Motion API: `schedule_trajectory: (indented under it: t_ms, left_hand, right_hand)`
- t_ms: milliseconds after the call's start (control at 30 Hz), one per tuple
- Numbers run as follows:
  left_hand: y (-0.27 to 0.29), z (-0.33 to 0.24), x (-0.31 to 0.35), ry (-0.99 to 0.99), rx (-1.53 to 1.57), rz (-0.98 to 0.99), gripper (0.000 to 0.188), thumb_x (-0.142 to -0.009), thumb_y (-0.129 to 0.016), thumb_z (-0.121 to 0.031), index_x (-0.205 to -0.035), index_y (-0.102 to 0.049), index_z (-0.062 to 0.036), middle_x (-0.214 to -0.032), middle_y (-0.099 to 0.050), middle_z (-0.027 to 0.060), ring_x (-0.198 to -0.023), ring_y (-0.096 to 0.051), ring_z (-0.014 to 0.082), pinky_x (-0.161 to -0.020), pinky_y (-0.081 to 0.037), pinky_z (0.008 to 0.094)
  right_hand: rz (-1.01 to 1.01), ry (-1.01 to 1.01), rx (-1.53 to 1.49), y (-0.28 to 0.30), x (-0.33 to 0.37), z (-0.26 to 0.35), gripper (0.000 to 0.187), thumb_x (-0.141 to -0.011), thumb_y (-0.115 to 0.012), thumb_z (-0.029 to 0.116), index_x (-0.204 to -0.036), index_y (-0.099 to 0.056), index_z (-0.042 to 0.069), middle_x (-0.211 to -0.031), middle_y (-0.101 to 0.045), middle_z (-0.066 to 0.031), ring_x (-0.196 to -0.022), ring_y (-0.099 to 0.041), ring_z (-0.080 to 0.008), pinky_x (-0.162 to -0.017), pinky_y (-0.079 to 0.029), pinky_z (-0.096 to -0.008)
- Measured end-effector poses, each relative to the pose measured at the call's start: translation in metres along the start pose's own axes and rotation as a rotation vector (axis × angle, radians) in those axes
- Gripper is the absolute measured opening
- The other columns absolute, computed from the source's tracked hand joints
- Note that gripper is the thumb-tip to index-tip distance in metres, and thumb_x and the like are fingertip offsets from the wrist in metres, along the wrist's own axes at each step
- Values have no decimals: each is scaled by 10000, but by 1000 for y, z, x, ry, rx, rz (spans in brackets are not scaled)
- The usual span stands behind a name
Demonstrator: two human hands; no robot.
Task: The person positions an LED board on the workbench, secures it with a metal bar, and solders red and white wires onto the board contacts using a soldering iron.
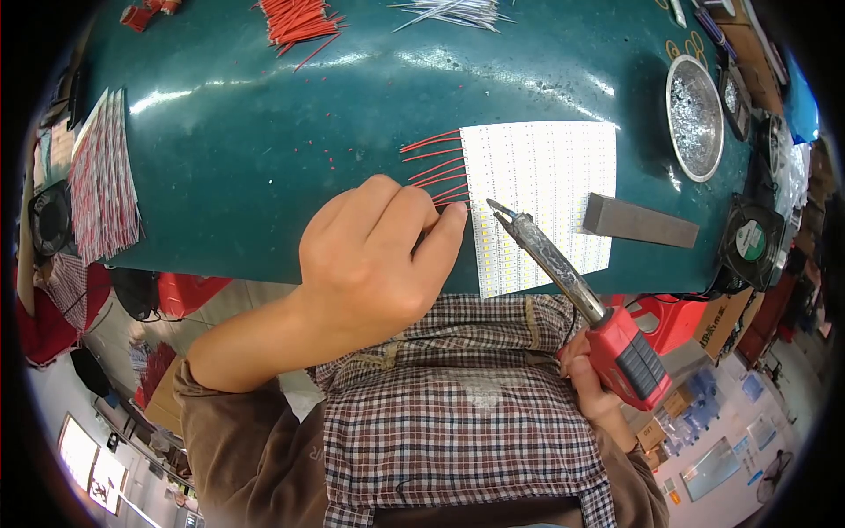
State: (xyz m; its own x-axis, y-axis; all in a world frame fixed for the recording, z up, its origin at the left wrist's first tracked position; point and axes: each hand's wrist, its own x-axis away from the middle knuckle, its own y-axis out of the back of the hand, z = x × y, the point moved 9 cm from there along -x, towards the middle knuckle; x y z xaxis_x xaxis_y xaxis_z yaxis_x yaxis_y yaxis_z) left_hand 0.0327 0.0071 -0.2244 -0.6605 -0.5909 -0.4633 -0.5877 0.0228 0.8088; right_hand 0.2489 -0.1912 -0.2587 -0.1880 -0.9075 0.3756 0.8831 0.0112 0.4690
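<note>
A white panel of LED strips point(541, 167) lies on the green table, with several red wires point(433, 160) sticking out from its left edge. My left hand point(374, 251) is closed in a pinch at the lowest of these wires, its fingertips beside the panel's edge. Part of that wire is hidden under the fingers. Wrapped round the red and black handle of a soldering iron point(563, 273) is my right hand point(588, 378). The iron slants up to the left, its tip over the panel's left columns, close to my left fingertips. A grey metal bar point(641, 222) rests across the panel's right edge.
A metal bowl point(695, 119) of silvery bits stands at the right, above a small fan point(753, 239). Bundles of red wires point(297, 19) and white wires point(453, 12) lie at the far edge. A stack of red-and-white wired strips point(106, 180) is at the left.
</note>
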Motion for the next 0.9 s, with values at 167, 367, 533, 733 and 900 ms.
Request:
schedule_trajectory:
  t_ms: [167,367,533,733,900]
  left_hand:
    - [2,0,-2,4,-8,8,325,-648,-826,12,-968,-813,-45,-746,-557,7,-651,-549,188,-512,-402,319]
    - [18,39,-23,102,9,1,106,-838,-845,-120,-902,-770,-81,-830,-636,41,-765,-596,250,-648,-474,385]
    - [46,128,-39,369,-250,-75,187,-874,-834,-185,-948,-711,-66,-898,-648,79,-867,-662,294,-766,-532,409]
    - [26,150,-34,414,-134,144,182,-923,-799,-175,-997,-691,-49,-939,-662,107,-885,-679,300,-784,-540,417]
    - [34,137,-32,331,-221,56,151,-939,-778,-155,-993,-681,-52,-934,-688,90,-845,-681,303,-747,-535,398]
  right_hand:
    - [21,-62,-17,-1,-4,2,126,-869,-758,117,-936,-725,15,-852,-705,-133,-715,-689,-308,-672,-558,-376]
    - [-47,-49,-122,1,-5,5,116,-895,-749,117,-936,-721,12,-823,-692,-109,-712,-682,-256,-660,-543,-360]
    - [-52,-76,-167,0,-1,-1,119,-890,-761,104,-945,-719,7,-830,-692,-107,-716,-679,-244,-667,-542,-356]
    - [-98,-85,-184,1,1,-2,110,-884,-767,96,-934,-717,11,-816,-687,-104,-701,-669,-250,-653,-531,-356]
    - [-60,-80,-161,1,3,-6,111,-888,-765,98,-937,-718,10,-825,-689,-99,-706,-672,-246,-655,-533,-356]
